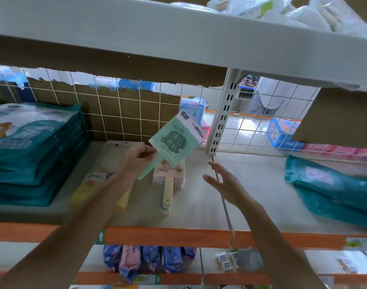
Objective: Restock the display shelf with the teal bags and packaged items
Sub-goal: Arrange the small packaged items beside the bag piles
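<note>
Teal bags (32,151) stacked at the left, a mint-green pack (174,140) held over mid-shelf

The teal bags lay flat in a tall, neat stack at the far left of the display shelf (199,209), the top one showing a cartoon print. Just right of the stack, a clear packet (99,176) with a yellow lower end lay flat on the shelf. The left hand (136,159) reached in above that packet, its fingers and thumb pinching the lower left edge of the mint-green pack. The pack was raised off the shelf and tilted, with its white header card up and to the right and its green handle pointing down-left past the wrist. Directly beneath it sat a small stack of pink packs (170,176), their pale handles pointing toward the shelf's front edge. Further right, the right hand (226,182) hovered over the seam between two shelf panels, fingers straight and spread, holding nothing and apart from the pack. At the far right, loose teal bags (335,188) lay overlapping in a slumped pile. Behind everything stood a white wire grid (119,116), backed in part by brown cardboard (136,105). An orange rail (168,236) ran along the shelf's front edge, and below it blue and pink packets (149,261) stood on a lower shelf.
</note>
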{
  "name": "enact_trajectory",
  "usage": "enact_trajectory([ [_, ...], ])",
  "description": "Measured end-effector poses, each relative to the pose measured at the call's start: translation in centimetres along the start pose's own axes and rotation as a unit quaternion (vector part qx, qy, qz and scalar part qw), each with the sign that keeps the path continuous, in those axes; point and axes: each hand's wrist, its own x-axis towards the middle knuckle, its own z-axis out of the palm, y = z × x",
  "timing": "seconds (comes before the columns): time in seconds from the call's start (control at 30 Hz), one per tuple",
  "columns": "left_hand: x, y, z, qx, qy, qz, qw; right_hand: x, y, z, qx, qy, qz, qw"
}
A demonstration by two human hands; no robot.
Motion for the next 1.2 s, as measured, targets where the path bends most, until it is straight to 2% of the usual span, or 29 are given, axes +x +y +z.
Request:
enact_trajectory([
  [0.1, -0.1, -0.6, 0.7, -0.043, 0.015, -0.079, 0.996, 0.0, 0.4, 1.3, -0.112, 0.011, -0.006, 0.994],
  [0.2, -0.4, -1.3, 1.6, -0.038, 0.017, -0.121, 0.992, 0.2, 0.5, 3.3, -0.175, 0.028, 0.005, 0.984],
  [0.33, -1.4, -1.6, 2.5, -0.057, 0.02, -0.142, 0.988, 0.4, 0.7, 5.1, -0.189, 0.033, 0.033, 0.981],
  [0.7, -2.2, -3.3, 4.2, 0.0, 0.054, -0.168, 0.984, 0.4, 1.5, 6.3, -0.197, 0.041, 0.033, 0.979],
  [0.83, -2.2, -3.6, 3.8, 0.045, 0.037, -0.137, 0.989, 0.4, 1.6, 6.4, -0.202, 0.039, 0.03, 0.978],
  [1.03, -2.5, -3.4, 2.6, 0.18, -0.013, -0.03, 0.983, 0.3, 1.6, 6.4, -0.203, 0.039, 0.027, 0.978],
  [1.1, -2.6, -3.3, 2.0, 0.254, 0.023, 0.025, 0.967, 0.3, 1.6, 6.3, -0.207, 0.039, 0.028, 0.977],
  [1.17, -2.4, -3.2, 1.5, 0.269, 0.069, 0.092, 0.956, 0.3, 1.5, 6.4, -0.21, 0.038, 0.027, 0.977],
  [1.2, -2.1, -3.1, 1.3, 0.267, 0.064, 0.112, 0.955, 0.3, 1.5, 6.3, -0.21, 0.037, 0.026, 0.977],
])
